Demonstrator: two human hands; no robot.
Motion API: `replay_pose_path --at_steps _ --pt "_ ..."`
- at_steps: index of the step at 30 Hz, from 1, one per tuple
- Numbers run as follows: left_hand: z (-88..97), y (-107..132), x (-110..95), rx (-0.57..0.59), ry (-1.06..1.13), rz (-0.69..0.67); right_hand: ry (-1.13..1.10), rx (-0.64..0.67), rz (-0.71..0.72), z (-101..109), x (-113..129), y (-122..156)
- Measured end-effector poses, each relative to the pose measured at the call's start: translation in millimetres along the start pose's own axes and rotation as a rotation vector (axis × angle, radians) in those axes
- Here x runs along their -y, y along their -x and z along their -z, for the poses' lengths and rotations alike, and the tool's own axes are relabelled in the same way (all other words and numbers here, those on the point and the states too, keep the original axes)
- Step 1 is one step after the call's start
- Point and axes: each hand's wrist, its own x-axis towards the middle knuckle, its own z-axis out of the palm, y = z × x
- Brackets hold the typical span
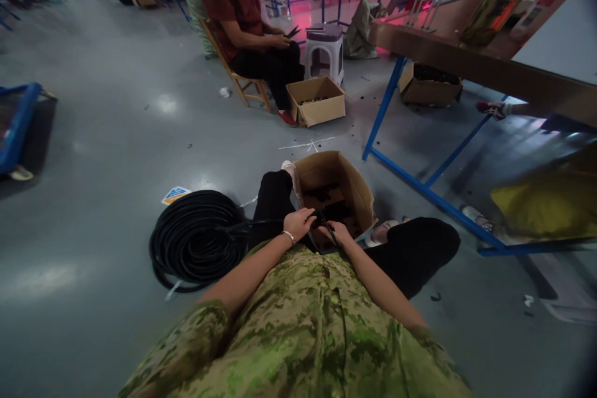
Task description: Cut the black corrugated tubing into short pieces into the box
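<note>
A big coil of black rubber-like tubing or strip [198, 239] lies on the floor to my left. One length runs from it across my left thigh to my hands. My left hand [298, 225], with a bracelet on its wrist, is closed on that black strip. My right hand [336, 234] is closed close beside it, around something thin and dark that I cannot make out. Both hands are over the near part of an open cardboard box [361, 183] between my feet. Dark pieces lie inside the box; their shape is unclear.
Ahead, a seated person [233, 18] holds a dark thing by a cardboard box [326, 111] and a stool [325, 53]. At right stands a blue-legged table [410, 43] with a yellow bag [545, 205] below. A blue cart [21, 127] is at far left.
</note>
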Motion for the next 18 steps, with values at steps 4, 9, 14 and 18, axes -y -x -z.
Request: replay_pose_path --at_steps 4,9,14,18 --pt "0.1 -3.2 0.2 0.009 0.002 0.044 0.126 -0.056 -0.033 1.3 5.7 4.3" --pt "0.3 -3.6 -2.6 0.007 -0.033 0.076 0.220 -0.098 -0.029 1.7 14.9 6.7" --pt "3.2 -3.5 -5.3 0.013 -0.078 0.099 0.276 -0.119 -0.038 0.2 17.9 5.6" --pt "7.3 -2.9 -6.3 0.039 -0.090 0.078 0.184 -0.080 -0.074 -1.3 12.4 3.5"
